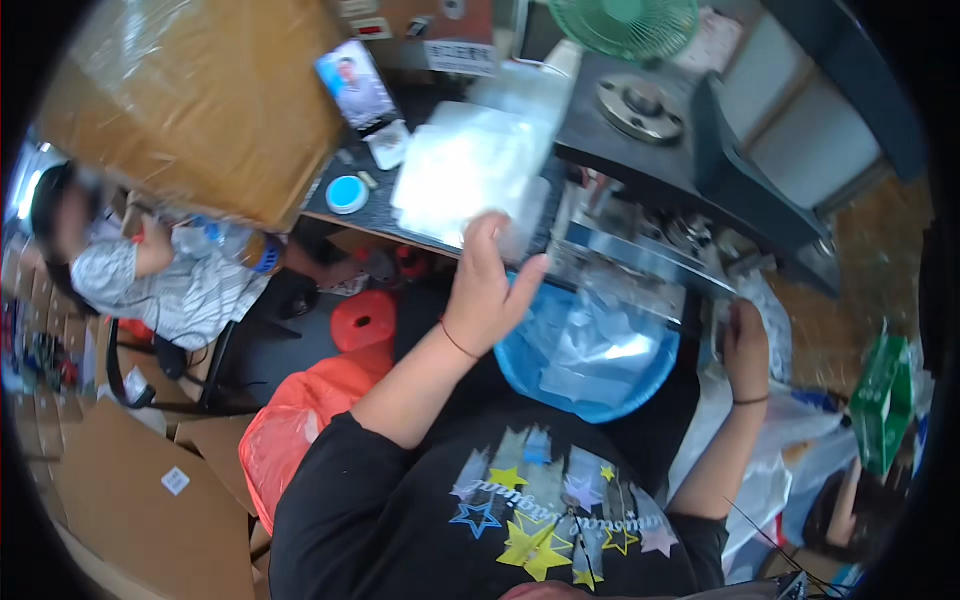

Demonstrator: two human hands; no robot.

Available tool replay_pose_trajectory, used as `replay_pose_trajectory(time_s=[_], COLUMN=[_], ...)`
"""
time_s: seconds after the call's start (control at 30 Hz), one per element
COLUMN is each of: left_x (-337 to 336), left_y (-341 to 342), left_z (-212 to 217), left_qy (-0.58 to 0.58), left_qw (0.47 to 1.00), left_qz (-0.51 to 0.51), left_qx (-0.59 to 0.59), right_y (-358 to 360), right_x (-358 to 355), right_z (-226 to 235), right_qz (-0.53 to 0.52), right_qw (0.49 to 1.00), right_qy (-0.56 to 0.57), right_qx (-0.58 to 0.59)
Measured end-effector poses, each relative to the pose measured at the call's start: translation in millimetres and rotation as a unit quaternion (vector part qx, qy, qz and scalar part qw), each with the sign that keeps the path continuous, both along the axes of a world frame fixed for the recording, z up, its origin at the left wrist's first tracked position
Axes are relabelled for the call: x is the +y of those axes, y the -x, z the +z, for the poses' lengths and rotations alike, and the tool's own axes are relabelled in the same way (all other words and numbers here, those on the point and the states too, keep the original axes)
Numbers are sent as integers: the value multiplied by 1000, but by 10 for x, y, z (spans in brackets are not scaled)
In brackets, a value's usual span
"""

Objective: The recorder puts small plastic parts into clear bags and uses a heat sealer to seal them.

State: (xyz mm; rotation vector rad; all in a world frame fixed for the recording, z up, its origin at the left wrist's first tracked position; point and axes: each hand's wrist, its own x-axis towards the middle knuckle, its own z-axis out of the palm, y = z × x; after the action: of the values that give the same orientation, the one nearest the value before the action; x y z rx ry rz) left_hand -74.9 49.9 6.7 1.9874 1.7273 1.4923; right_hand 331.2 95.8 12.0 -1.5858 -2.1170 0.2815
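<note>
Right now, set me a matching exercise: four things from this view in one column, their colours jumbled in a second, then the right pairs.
Things:
1. basin on the person's lap
2. stool on the floor
3. fan at the top
4. big box at upper left

Colours:
A. green
B. brown
C. blue
D. red

Pairs: 1-C, 2-D, 3-A, 4-B
</note>
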Motion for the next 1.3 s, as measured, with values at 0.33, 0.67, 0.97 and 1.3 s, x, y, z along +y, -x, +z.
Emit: replay_pose_trajectory(time_s=[0.33, 0.67, 0.97, 1.3], left_x=[-179, -402, -588, -705], left_y=[558, -133, -617, -799], left_z=[-74, 117, -19, -148], left_qy=[56, 229, 337, 444], left_qw=[965, 929, 855, 682], left_qz=[-10, -264, -347, -429], left_qx=[255, -123, -189, -391], right_y=[33, 117, 1143, 950], right_x=[92, -253, -657, -660], right_z=[54, 253, 625, 830], right_qz=[42, -3, 179, 170], right_qw=[999, 984, 839, 946], right_qy=[3, -62, 92, 151], right_qx=[-11, 170, 505, 230])
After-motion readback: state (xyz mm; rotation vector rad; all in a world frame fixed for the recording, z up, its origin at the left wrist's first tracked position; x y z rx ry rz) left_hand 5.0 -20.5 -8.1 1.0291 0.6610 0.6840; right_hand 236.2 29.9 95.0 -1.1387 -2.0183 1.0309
